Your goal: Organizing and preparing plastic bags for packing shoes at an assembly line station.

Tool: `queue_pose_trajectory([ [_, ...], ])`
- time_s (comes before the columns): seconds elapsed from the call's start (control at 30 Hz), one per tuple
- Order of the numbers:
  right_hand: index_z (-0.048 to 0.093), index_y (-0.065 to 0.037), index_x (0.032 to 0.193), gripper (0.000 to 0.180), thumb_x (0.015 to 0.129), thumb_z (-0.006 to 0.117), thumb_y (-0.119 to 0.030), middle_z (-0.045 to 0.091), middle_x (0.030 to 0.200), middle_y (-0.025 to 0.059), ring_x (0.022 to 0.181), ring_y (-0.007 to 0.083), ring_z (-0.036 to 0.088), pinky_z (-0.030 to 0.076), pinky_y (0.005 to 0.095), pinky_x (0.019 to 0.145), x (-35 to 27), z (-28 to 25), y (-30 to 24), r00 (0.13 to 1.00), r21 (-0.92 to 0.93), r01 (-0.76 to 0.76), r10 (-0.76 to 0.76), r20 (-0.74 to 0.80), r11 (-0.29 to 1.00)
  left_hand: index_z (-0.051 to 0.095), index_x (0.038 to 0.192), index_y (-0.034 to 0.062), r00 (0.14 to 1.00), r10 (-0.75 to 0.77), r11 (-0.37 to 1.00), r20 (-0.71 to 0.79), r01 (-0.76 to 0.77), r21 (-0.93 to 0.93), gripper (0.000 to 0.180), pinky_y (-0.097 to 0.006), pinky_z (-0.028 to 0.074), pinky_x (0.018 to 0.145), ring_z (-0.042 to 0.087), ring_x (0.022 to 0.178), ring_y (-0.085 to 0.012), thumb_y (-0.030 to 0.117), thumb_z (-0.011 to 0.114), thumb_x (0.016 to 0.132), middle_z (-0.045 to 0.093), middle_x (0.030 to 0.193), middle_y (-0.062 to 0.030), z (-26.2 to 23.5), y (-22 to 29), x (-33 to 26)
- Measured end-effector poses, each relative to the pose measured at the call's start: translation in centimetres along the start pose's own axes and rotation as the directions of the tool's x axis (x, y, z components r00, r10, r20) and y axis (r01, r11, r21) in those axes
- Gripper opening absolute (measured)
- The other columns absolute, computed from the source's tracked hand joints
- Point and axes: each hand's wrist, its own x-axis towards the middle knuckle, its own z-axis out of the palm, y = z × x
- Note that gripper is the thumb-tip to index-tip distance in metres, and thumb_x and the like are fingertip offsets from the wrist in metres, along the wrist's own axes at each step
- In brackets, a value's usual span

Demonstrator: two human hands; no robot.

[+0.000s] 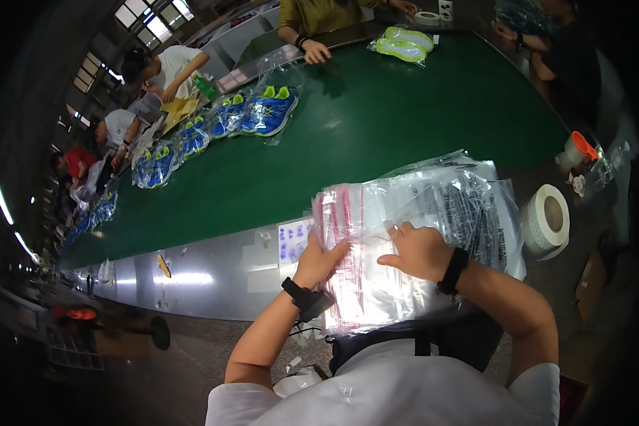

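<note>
A thick pile of clear plastic zip bags (397, 284) with pink-red strips along the left edge lies in front of me, overhanging the table's near edge. My left hand (318, 261) grips the pile's left edge, its thumb on the top bag beside the strips. Over the middle of the pile is my right hand (420, 253), fingers bent with the tips against the film and the thumb stretched out apart from them. Dark bands circle both wrists. The undersides of my fingers are hidden.
Bagged blue shoes (268, 110) line the green belt's (348, 128) far left side; bagged yellow-green shoe pieces (403, 46) lie farther back. A label roll (547, 219) and an orange-rimmed cup (581, 148) stand at right. Several co-workers sit along the far side. A yellow cutter (164, 265) rests on the metal edge.
</note>
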Motion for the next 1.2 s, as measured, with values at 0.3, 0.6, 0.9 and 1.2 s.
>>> queue_pose_trajectory([
  [0.3,0.054,-0.003,0.097,0.061,0.066,0.067,-0.054,0.052,0.089,0.0117,0.088,0.0265,0.051,0.043,0.0399,0.069,3.2,3.2,-1.3,0.981,-0.166,-0.138,0.111,-0.16,0.977,0.022,0.131,-0.0098,0.999,-0.026,0.986,-0.02,0.028,0.162,0.095,-0.033,0.049,0.075,0.062,0.088,-0.0276,0.03,0.077,0.066,0.058,0.103,-0.0238,-0.2,-0.3,-0.5],
  [0.6,0.058,-0.007,0.09,0.045,0.064,0.073,-0.041,0.05,0.094,0.0081,0.094,0.0236,0.045,0.035,0.0404,0.083,3.5,6.0,-0.6,0.969,-0.158,-0.156,0.119,-0.218,0.975,0.024,0.131,-0.0048,0.985,0.17,0.978,0.02,-0.171,0.12,0.097,-0.036,0.044,0.087,0.055,0.102,-0.0315,0.021,0.083,0.058,0.053,0.114,-0.0224,-0.6,-2.3,-0.1],
  [0.9,0.062,-0.01,0.091,0.033,0.069,0.069,-0.034,0.05,0.103,0.0037,0.102,0.0225,0.038,0.027,0.0416,0.084,3.8,5.4,-1.3,0.954,0.044,-0.279,0.282,-0.103,0.959,0.023,0.132,-0.0009,0.983,0.182,0.972,0.006,-0.181,0.147,0.095,-0.036,0.044,0.086,0.056,0.101,-0.0312,0.014,0.081,0.059,0.054,0.114,-0.021,-0.5,-1.0,-1.0],
  [1.2,0.064,-0.009,0.094,0.037,0.067,0.07,-0.034,0.05,0.106,0.006,0.106,0.0233,0.037,0.025,0.0451,0.088,3.8,5.0,-1.3,0.947,0.044,-0.312,0.314,-0.069,0.949,0.022,0.132,-0.0017,0.992,0.123,0.979,-0.001,-0.121,0.162,0.092,-0.037,0.045,0.084,0.058,0.097,-0.0322,0.014,0.079,0.061,0.055,0.111,-0.0212,-0.6,-1.2,-1.0],
])
